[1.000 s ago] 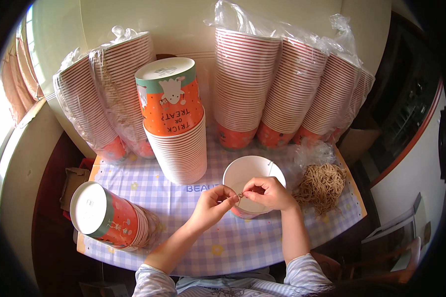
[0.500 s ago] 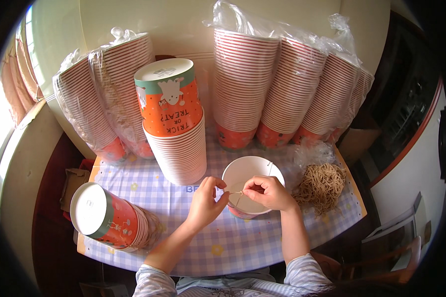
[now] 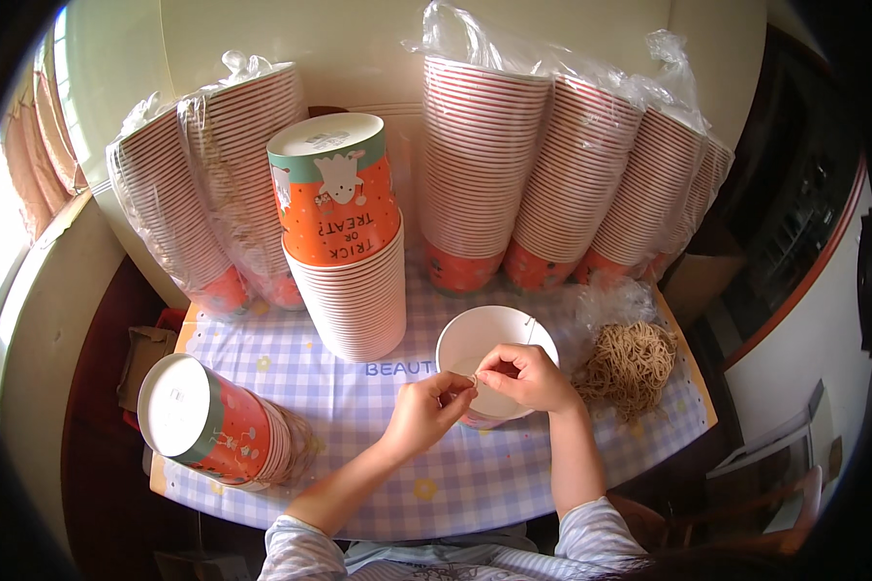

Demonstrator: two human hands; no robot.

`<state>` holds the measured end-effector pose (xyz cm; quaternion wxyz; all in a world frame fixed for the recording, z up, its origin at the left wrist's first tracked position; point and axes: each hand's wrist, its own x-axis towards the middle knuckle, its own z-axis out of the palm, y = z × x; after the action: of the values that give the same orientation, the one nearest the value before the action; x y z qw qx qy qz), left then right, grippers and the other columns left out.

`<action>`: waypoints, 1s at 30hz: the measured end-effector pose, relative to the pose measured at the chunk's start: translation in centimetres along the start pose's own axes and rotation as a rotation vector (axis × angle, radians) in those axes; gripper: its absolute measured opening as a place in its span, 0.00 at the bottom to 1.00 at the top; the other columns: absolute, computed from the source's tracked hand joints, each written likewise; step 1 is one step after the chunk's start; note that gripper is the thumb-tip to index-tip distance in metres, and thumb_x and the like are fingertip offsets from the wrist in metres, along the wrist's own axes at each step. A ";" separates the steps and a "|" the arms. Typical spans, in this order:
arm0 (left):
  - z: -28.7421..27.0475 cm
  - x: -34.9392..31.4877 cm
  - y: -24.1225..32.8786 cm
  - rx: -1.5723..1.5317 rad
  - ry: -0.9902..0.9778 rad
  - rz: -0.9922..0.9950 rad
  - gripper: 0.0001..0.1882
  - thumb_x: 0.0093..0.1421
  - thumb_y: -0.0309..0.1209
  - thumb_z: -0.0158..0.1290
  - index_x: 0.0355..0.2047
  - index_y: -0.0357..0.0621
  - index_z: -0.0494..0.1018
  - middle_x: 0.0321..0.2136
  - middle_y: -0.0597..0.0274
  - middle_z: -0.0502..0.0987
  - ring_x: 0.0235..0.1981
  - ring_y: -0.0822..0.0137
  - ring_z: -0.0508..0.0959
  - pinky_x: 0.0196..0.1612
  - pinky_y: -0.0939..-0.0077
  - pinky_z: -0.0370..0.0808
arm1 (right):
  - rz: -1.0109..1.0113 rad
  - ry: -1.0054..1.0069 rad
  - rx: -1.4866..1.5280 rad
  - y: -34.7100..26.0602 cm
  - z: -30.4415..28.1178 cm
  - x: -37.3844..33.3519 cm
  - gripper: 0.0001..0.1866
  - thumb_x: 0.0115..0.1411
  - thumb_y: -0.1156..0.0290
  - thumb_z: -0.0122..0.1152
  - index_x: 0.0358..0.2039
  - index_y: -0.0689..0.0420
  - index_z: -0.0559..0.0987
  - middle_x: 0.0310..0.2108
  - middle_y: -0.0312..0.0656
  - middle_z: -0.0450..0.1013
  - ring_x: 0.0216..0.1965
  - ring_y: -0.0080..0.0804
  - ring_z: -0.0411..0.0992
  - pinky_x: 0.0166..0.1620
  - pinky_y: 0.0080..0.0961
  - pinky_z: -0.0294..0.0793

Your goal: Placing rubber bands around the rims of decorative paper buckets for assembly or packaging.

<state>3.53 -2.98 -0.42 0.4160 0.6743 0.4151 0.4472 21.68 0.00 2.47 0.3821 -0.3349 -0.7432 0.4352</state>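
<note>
Pinching perhaps a thin string (image 3: 474, 380), both hands' (image 3: 424, 412) (image 3: 528, 376) grip over white cup (image 3: 475, 334), twine bundle (image 3: 630, 363) beside.

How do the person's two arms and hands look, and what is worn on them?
Both the left hand and the right hand are bare: no gloves, rings or watch show. The forearms are uncovered as well. Near the lower edge each arm goes into a loose, light sleeve with thin pale stripes, pushed up toward the elbow. No cables or markings are visible.

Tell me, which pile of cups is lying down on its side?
The orange stack at the table's front left corner. It lies tipped over, white bottom showing, while every other stack stands upright.
</note>
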 end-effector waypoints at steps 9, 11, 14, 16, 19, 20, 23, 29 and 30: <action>-0.7 0.1 0.2 -0.406 -0.085 -0.119 0.06 0.57 0.26 0.49 0.31 0.34 0.69 0.26 0.66 0.73 0.27 0.80 0.71 0.31 0.87 0.68 | 0.000 -0.032 -0.075 -0.5 0.0 0.1 0.02 0.51 0.77 0.57 0.26 0.61 0.74 0.24 0.35 0.73 0.27 0.19 0.69 0.33 0.18 0.69; -0.8 0.1 0.2 -0.392 -0.066 -0.113 0.06 0.57 0.26 0.48 0.31 0.34 0.69 0.25 0.66 0.73 0.27 0.80 0.70 0.31 0.87 0.68 | -0.011 -0.031 -0.072 -0.4 0.1 0.2 0.02 0.51 0.77 0.57 0.26 0.61 0.75 0.24 0.35 0.73 0.27 0.19 0.69 0.33 0.18 0.69; -0.6 0.1 0.4 -0.371 -0.047 -0.099 0.06 0.57 0.26 0.49 0.30 0.33 0.69 0.24 0.67 0.72 0.25 0.82 0.69 0.29 0.88 0.67 | -0.028 -0.020 -0.075 -0.6 0.0 0.0 0.02 0.51 0.77 0.57 0.26 0.61 0.75 0.24 0.35 0.73 0.27 0.19 0.69 0.33 0.18 0.69; -0.5 0.1 0.3 -0.337 -0.008 -0.088 0.06 0.56 0.26 0.50 0.30 0.34 0.69 0.19 0.71 0.70 0.21 0.85 0.65 0.23 0.89 0.63 | -0.037 -0.016 -0.072 -0.5 0.1 0.1 0.02 0.51 0.78 0.58 0.26 0.61 0.75 0.23 0.35 0.73 0.27 0.19 0.70 0.33 0.18 0.69; -0.5 0.2 -0.1 -0.248 0.009 -0.063 0.05 0.56 0.26 0.51 0.29 0.35 0.70 0.14 0.75 0.64 0.16 0.86 0.60 0.18 0.88 0.57 | -0.055 -0.014 -0.094 -0.6 0.2 0.2 0.02 0.50 0.78 0.58 0.25 0.61 0.75 0.23 0.35 0.73 0.27 0.19 0.69 0.32 0.17 0.69; -0.6 0.2 0.0 -0.247 0.009 -0.064 0.05 0.56 0.26 0.51 0.29 0.35 0.70 0.14 0.75 0.64 0.16 0.86 0.60 0.18 0.88 0.57 | -0.064 -0.017 -0.114 -0.7 0.2 0.2 0.01 0.50 0.78 0.58 0.25 0.61 0.75 0.23 0.35 0.73 0.26 0.19 0.69 0.31 0.17 0.68; -0.6 0.2 0.4 -0.204 0.042 -0.049 0.05 0.55 0.26 0.52 0.29 0.36 0.71 0.11 0.76 0.60 0.15 0.85 0.57 0.17 0.87 0.54 | -0.058 -0.015 -0.132 -0.7 0.2 0.2 0.01 0.50 0.78 0.58 0.25 0.61 0.75 0.23 0.35 0.73 0.26 0.19 0.69 0.31 0.17 0.68; -0.7 0.2 0.5 -0.047 0.087 -0.013 0.05 0.53 0.26 0.54 0.30 0.39 0.74 0.10 0.74 0.59 0.13 0.84 0.56 0.16 0.85 0.55 | -0.039 -0.013 -0.107 -0.4 0.3 0.2 0.02 0.50 0.79 0.58 0.26 0.61 0.75 0.23 0.34 0.72 0.25 0.17 0.68 0.29 0.16 0.68; -0.7 0.2 0.5 -0.031 0.094 -0.008 0.05 0.53 0.25 0.54 0.31 0.39 0.74 0.10 0.74 0.60 0.13 0.84 0.57 0.16 0.86 0.57 | -0.031 -0.014 -0.104 -0.5 0.4 0.2 0.02 0.50 0.79 0.58 0.26 0.62 0.75 0.22 0.33 0.71 0.25 0.16 0.68 0.29 0.15 0.68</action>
<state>3.03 -2.80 0.26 0.4082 0.6443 0.4299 0.4832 21.21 -0.15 2.81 0.3655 -0.3399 -0.7726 0.3924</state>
